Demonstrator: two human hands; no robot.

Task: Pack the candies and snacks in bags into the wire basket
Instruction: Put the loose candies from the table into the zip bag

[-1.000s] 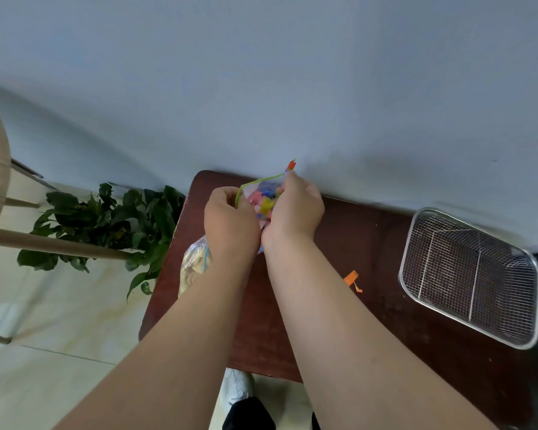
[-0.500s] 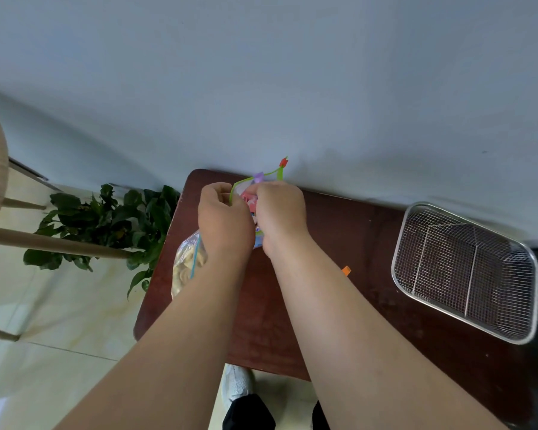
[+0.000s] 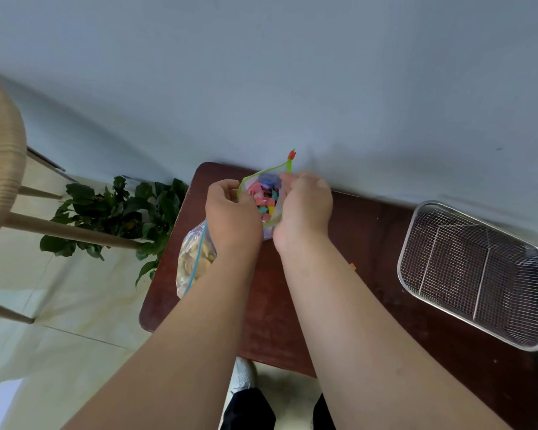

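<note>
Now both hands — left hand, right hand — are pinching the candy bag rim; wire basket lying at four o'clock, nearer the right.

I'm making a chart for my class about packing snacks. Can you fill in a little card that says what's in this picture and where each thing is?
left hand: gripping the left edge of the candy bag
right hand: gripping the right edge of the candy bag
candy bag: clear zip bag, green strip, mouth open, colourful candies inside
snack bag: clear, blue strip, pale snacks, on the table's left edge, partly behind the left arm
wire basket: on the table at right, nothing in it
table: dark brown wood
plant: on the floor, left of the table
</note>
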